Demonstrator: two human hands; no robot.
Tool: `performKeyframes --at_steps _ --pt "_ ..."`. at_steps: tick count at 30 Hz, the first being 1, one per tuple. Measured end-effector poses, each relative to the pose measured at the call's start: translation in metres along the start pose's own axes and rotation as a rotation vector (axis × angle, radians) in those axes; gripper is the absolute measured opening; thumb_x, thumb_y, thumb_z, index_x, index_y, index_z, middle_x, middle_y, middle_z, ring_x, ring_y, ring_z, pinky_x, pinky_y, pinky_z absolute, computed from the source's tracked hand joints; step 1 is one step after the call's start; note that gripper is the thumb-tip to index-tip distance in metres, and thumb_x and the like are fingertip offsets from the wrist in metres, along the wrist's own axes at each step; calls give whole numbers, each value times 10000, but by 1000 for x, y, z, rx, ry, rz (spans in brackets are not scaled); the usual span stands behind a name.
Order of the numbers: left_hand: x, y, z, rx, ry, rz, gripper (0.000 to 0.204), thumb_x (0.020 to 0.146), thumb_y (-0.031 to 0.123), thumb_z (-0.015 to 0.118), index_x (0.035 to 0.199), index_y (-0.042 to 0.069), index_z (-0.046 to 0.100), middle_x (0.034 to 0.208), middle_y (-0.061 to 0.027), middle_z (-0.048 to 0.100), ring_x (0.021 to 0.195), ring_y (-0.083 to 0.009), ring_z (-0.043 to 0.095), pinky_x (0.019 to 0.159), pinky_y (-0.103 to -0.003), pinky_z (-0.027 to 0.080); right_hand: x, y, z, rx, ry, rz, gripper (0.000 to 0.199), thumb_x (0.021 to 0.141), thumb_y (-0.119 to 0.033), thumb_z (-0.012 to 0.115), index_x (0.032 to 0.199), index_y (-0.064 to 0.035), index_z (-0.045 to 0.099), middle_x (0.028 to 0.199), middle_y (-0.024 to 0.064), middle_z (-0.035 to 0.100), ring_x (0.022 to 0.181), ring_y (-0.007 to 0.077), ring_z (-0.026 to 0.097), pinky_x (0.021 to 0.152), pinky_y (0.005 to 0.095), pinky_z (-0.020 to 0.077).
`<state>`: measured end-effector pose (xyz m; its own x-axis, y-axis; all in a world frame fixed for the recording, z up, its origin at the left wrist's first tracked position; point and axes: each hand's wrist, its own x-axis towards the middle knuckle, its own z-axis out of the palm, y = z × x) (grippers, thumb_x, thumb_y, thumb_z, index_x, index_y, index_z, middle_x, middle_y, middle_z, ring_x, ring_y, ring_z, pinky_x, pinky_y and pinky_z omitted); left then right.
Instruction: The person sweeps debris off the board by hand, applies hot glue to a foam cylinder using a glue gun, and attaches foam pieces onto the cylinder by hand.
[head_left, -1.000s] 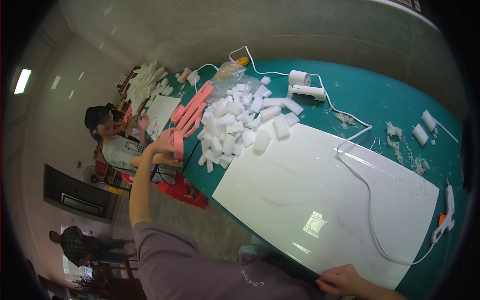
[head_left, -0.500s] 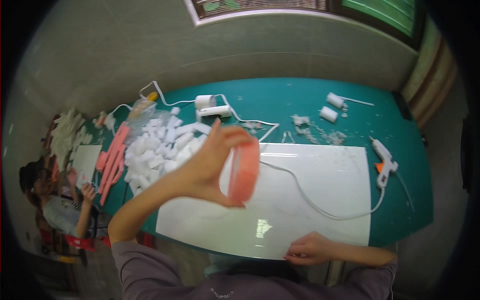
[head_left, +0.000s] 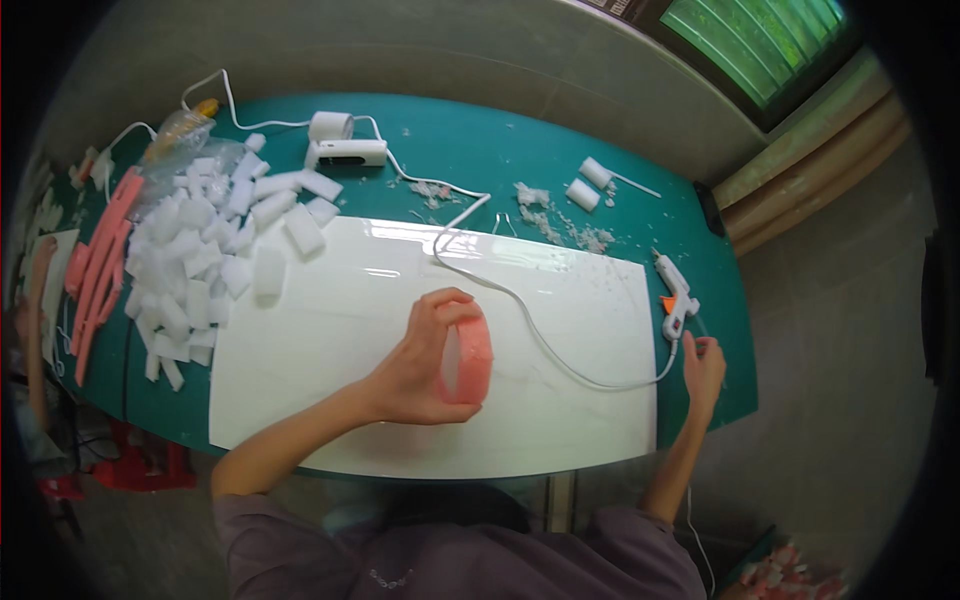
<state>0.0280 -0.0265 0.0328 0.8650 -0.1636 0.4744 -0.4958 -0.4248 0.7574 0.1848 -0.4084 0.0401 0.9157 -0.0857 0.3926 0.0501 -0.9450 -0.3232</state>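
Pink ring (head_left: 481, 358) in the left hand (head_left: 412, 367), pinched between thumb and fingers, upright above the white board (head_left: 330, 400); for the right hand (head_left: 705, 374), since a moment ago, a shift from the board's near edge to beside the glue gun (head_left: 680, 290), with fingers curled; cannot tell if touching; thus ring and gun both within reach; below, green table (head_left: 450, 130) with white foam blocks (head_left: 190, 250) and shreds (head_left: 592, 238); behind, grey wall (head_left: 450, 50) with greenish window (head_left: 755, 45).
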Motion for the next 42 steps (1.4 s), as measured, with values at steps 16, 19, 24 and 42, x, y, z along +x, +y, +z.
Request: performKeyframes --at_steps 16,19,24,42 --pt "-20 -11 -1 -108 40 -50 776 553 213 754 1176 83 310 1216 -144 317 1126 -336 294 922 -419 314 88 28 46 221 -463 486 391 641 -239 683 885 44 565 696 102 576 516 182 560 412 265 437" --pt "-21 -13 0 -142 62 -68 744 566 193 731 1171 83 312 1222 -144 318 1135 -338 291 934 -424 300 93 16 17 660 -482 561 225 695 -154 645 832 -4 550 626 39 516 461 126 512 391 234 412" --pt "-18 -13 -2 -265 31 -90 715 573 185 710 1165 86 321 1222 -142 323 1128 -344 313 938 -423 295 106 -41 -52 1057 -391 96 249 785 -125 581 984 -4 493 742 38 523 563 112 518 470 204 407" --pt "-18 -13 -12 37 189 -291 859 572 237 758 1243 78 246 1226 -153 258 1174 -308 269 942 -396 300 -45 -176 13 1120 -558 -156 553 549 -284 749 952 -10 488 657 1 486 517 59 454 459 170 376"
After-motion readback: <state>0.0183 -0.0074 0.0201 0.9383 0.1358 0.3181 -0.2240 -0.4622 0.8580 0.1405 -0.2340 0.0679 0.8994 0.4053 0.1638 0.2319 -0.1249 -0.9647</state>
